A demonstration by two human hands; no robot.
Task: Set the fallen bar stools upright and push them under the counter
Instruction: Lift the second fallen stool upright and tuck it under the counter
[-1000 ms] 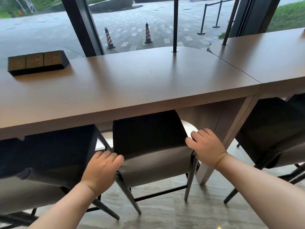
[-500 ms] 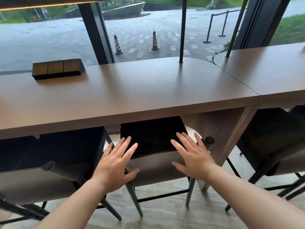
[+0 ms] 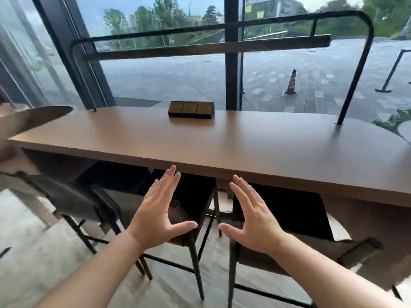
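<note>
While empty, both hands (image 3: 155, 216) spread.

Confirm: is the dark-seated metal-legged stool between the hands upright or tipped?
Upright: the dark-seated stool stands with its legs on the floor, seat tucked under the wooden counter.

Both hands are hovering open in front of the desk (image 3: 222, 143), palms down, fingers (image 3: 169, 181) spread, holding nothing. The left hand (image 3: 158, 215) is floating over the middle bar stool (image 3: 195, 196), the right hand (image 3: 253, 221) over the right bar stool (image 3: 295, 210). Both stools are standing upright, their dark seats tucked under the desk's front edge. A third stool (image 3: 66, 196) is standing upright to the left. A black socket block (image 3: 191, 110) is sitting on the desk near the window.
</note>
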